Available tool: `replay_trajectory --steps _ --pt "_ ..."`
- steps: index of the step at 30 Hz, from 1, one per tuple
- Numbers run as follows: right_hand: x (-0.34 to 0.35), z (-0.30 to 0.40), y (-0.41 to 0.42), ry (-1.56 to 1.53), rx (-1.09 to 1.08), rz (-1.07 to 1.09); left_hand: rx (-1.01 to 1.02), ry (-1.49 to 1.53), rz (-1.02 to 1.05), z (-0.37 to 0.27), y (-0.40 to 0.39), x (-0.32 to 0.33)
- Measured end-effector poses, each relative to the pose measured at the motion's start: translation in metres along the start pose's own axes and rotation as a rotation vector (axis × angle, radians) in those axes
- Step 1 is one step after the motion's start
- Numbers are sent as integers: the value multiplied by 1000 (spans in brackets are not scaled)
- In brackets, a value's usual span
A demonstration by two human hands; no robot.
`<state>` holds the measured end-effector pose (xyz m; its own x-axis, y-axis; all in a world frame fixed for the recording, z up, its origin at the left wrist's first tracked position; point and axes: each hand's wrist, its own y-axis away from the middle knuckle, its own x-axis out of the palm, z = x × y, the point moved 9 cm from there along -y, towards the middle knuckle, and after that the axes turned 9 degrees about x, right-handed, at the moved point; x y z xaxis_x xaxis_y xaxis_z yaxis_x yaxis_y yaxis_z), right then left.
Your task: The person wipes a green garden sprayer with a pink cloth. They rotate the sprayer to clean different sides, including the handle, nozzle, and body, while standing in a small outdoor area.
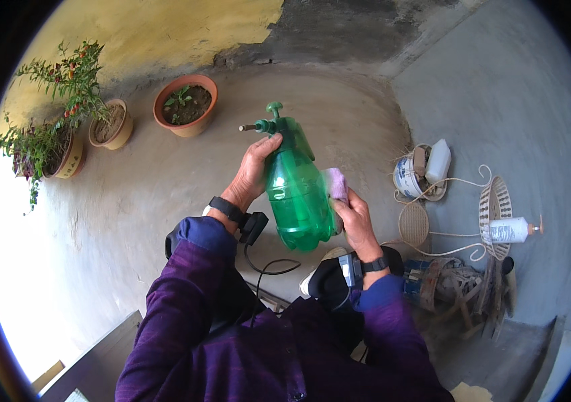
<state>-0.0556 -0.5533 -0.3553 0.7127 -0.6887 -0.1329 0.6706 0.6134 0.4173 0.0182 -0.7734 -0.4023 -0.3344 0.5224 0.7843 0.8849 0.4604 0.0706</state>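
A translucent green pump spray bottle (298, 196) is held up in front of me, slightly tilted, with its pump knob (275, 107) at the top and its brown-tipped nozzle (248, 127) pointing left. My left hand (254, 168) grips the bottle near its neck, the thumb lying over the front. In my right hand (354, 218) is a light purple cloth (336, 185), pressed against the bottle's right side. Part of the cloth is hidden behind my fingers. Inside the bottle a paler green tube shows through the wall.
Potted plants stand left: a terracotta pot (186, 103) with seedlings, a pepper plant (76, 83) and a leafy pot (66, 156). At right are a wire stand (486, 211) with a white pump bottle (509, 229), a filled bucket (406, 176) and a stained bucket (423, 281).
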Motion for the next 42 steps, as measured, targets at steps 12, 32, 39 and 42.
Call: replay_trajectory --steps 12,32,39,42 --pt "10 25 -1 252 -185 -62 -23 -168 -15 0 10 5" --pt "5 -26 2 -331 69 -28 -39 -81 92 6 5 8" --pt "11 -41 5 -387 110 143 -44 -85 131 10 6 10" --pt "14 -55 4 -453 137 191 -48 -37 132 11 6 12"
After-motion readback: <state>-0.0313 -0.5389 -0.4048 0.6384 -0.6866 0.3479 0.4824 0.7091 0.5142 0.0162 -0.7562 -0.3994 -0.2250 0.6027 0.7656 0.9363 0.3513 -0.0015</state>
